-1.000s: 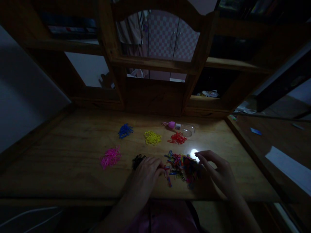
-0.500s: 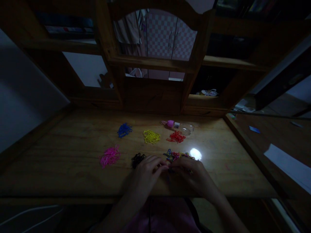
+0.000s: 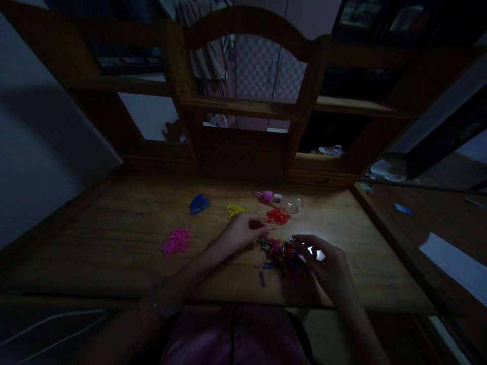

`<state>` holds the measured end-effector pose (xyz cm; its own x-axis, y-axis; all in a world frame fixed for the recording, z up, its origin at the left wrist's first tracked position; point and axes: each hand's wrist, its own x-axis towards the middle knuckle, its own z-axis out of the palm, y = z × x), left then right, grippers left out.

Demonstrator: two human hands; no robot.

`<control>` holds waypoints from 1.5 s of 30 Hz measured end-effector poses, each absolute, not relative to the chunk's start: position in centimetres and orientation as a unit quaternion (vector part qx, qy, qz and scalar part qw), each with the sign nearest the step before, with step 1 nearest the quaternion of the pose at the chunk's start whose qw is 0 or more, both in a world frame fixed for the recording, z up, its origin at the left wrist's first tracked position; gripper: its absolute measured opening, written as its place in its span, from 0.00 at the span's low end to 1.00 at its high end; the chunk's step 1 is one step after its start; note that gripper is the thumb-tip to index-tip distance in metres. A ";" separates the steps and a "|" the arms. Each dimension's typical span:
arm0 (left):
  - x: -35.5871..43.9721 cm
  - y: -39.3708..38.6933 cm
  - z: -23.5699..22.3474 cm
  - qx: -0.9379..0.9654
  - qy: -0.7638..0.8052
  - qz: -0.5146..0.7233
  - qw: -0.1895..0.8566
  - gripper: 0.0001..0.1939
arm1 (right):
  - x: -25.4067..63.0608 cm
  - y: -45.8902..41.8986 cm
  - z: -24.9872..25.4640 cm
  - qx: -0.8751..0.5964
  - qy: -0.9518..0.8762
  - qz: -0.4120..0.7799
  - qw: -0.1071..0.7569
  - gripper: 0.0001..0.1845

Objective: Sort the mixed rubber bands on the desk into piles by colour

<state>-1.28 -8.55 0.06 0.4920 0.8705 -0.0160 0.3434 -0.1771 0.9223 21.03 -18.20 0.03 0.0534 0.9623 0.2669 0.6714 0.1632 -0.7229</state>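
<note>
Small loops that look like rubber bands lie in piles sorted by colour. My left hand [image 3: 245,232] is closed in a pinch beside the red pile [image 3: 277,216], a red rubber band [image 3: 272,229] at its fingertips. Over the right side of a mixed-colour pile [image 3: 287,256] is my right hand [image 3: 329,261], thumb and forefinger close together; a small dark loop [image 3: 291,239] shows at the fingertip, too dim to identify surely. The yellow pile [image 3: 236,210] is partly behind my left hand. The black pile is hidden by my left hand and forearm.
A blue pile [image 3: 199,204] and a pink pile [image 3: 177,241] lie on the left of the wooden desk [image 3: 125,228]. Behind the red pile, a clear bottle with a pink cap [image 3: 268,195] lies on its side. A wooden shelf unit [image 3: 243,154] rises at the back.
My hands have moved apart. The left went forward to the red pile's edge; the right shifted rightward, uncovering the mixed pile. The view has tilted slightly.
</note>
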 end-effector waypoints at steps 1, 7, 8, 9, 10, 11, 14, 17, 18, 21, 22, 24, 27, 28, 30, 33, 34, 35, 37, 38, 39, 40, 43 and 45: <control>-0.9 -8.0 -0.2 0.699 0.416 0.263 0.519 0.07 | 21.2 -18.3 0.1 -0.620 -0.656 0.185 0.388 0.10; 0.2 -7.1 -1.3 0.695 0.396 0.226 0.557 0.09 | 22.1 -19.3 0.2 -0.639 -0.625 0.164 0.418 0.10; 0.4 -6.9 -1.3 0.721 0.399 0.237 0.515 0.09 | 22.2 -19.4 0.2 -0.641 -0.620 0.167 0.420 0.10; 0.6 -6.6 -1.2 0.753 0.402 0.251 0.456 0.08 | 22.3 -19.4 0.1 -0.642 -0.616 0.170 0.423 0.10; 0.9 -6.3 -1.0 0.784 0.404 0.265 0.390 0.08 | 22.3 -19.4 0.1 -0.643 -0.612 0.173 0.427 0.10; 1.3 -5.8 -0.9 0.808 0.404 0.274 0.330 0.07 | 22.3 -19.4 0.0 -0.643 -0.609 0.175 0.430 0.10; 2.1 -4.5 -0.6 0.834 0.402 0.278 0.255 0.05 | 22.2 -19.2 0.0 -0.641 -0.603 0.185 0.437 0.10; 2.0 -4.1 -0.4 0.833 0.407 0.277 0.253 0.07 | 22.1 -19.1 -0.1 -0.642 -0.597 0.188 0.443 0.10; 1.7 -4.2 -0.3 0.831 0.409 0.279 0.252 0.08 | 22.2 -19.1 -0.2 -0.643 -0.594 0.187 0.446 0.10; 0.4 -5.4 0.0 0.828 0.424 0.276 0.242 0.08 | 22.4 -19.0 -0.5 -0.650 -0.585 0.193 0.446 0.10; 0.0 -6.0 0.0 0.829 0.428 0.269 0.237 0.07 | 22.4 -18.9 -0.6 -0.653 -0.581 0.196 0.444 0.10; -0.6 -7.2 -0.2 0.835 0.432 0.247 0.234 0.07 | 22.3 -18.7 -0.7 -0.660 -0.575 0.200 0.440 0.10; -0.5 -8.7 -1.1 0.849 0.410 0.219 0.253 0.10 | 21.8 -18.2 -0.5 -0.661 -0.575 0.200 0.440 0.11; -0.4 -9.1 -1.6 0.852 0.398 0.215 0.264 0.11 | 21.6 -18.1 -0.4 -0.658 -0.577 0.201 0.440 0.12; -0.1 -9.7 -2.4 0.853 0.380 0.209 0.290 0.13 | 21.3 -17.9 -0.1 -0.650 -0.584 0.209 0.440 0.13; 0.0 -10.6 -3.3 0.847 0.375 0.201 0.317 0.13 | 21.0 -17.8 0.1 -0.642 -0.584 0.222 0.444 0.14; -0.1 -10.9 -3.6 0.846 0.376 0.204 0.318 0.12 | 21.0 -17.7 0.1 -0.640 -0.583 0.225 0.446 0.14; -0.2 -11.2 -3.7 0.845 0.376 0.211 0.316 0.12 | 20.9 -17.7 0.1 -0.639 -0.583 0.228 0.447 0.15; -0.5 -11.8 -3.9 0.845 0.375 0.227 0.306 0.14 | 20.8 -17.4 0.2 -0.635 -0.585 0.233 0.447 0.15; -0.5 -12.3 -3.9 0.843 0.379 0.233 0.303 0.15 | 20.7 -17.2 0.3 -0.631 -0.591 0.232 0.446 0.15; -0.5 -12.8 -3.9 0.838 0.389 0.237 0.300 0.17 | 20.5 -16.9 0.5 -0.624 -0.601 0.231 0.442 0.14; -0.5 -13.5 -3.9 0.831 0.404 0.242 0.295 0.18 | 20.2 -16.4 0.8 -0.614 -0.616 0.229 0.436 0.13; -0.1 -15.8 -3.9 0.806 0.460 0.265 0.261 0.24 | 18.5 -13.9 2.0 -0.555 -0.686 0.233 0.408 0.09; 0.3 -17.2 -3.8 0.800 0.482 0.273 0.233 0.28 | 16.4 -11.5 2.6 -0.495 -0.740 0.242 0.385 0.07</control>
<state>0.27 -17.21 -3.84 0.3871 0.8972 0.2124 0.6429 -0.4278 0.6353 16.41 -11.47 2.61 -0.2134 0.9198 0.3293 0.5467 0.3918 -0.7400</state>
